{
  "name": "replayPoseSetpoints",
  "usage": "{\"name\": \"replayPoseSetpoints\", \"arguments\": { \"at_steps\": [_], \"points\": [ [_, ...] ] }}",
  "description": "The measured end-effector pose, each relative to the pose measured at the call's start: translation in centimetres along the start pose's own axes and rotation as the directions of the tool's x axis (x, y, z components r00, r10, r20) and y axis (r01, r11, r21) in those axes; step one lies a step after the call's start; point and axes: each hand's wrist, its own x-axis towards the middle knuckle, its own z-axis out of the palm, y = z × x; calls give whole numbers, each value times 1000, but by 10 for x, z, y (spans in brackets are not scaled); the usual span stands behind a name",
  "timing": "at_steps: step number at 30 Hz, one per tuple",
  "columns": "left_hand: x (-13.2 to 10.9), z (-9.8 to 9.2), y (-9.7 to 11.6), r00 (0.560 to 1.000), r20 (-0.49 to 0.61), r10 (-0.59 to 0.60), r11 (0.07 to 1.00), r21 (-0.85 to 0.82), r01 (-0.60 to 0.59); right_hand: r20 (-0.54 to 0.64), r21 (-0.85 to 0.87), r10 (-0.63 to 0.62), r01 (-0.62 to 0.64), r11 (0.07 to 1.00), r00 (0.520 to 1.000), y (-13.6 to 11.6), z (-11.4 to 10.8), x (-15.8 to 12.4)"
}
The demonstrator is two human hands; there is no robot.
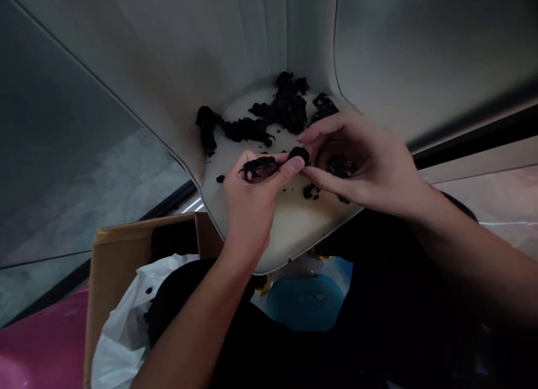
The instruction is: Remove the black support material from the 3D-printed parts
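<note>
Though dim, black lump (299, 153) seemingly between both hands (251, 204) (374, 165)

In the middle of the frame is the seat (290, 232). Over it are the left hand (258, 190) and the right hand (361, 159), with one lump (299, 152) between them. Scraps (290, 113) lie on the seat, mostly behind the hands. At lower left stands the box (120, 249), with the bag (128, 316) in it.

Your left hand (252, 198) pinches a black lump (299, 153), your right hand (374, 162) curved beside it at 3 o'clock, black scraps (290, 110) on pale surface (294, 226) at 12 o'clock.
</note>
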Motion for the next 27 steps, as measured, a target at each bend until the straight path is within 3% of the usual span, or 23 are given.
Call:
{"name": "replayPoseSetpoints", "arguments": {
  "at_steps": [3,7,13,17,21,27],
  "points": [
    [0,2,-1,1000,4,24,999,46,-24,-26,-42,-19,17,999,999,1,-2,-5],
    [-1,5,-3,996,68,-62,998,23,61,-133,-87,-40,29,996,990,-1,-1,-11],
    [-6,10,2,979,194,-59,988,-128,85,-145,306,126,-76,949,981,-14,-2,-13],
    [-12,14,12,950,282,-131,963,-190,189,-23,559,257,-201,804,966,-18,-6,-10],
    [-15,13,18,920,336,-200,951,-159,265,146,696,248,-278,662,958,-16,-12,-8],
    [-16,8,15,871,444,-212,937,-162,311,267,657,303,-403,638,915,-23,-16,-8]
  ]
}}
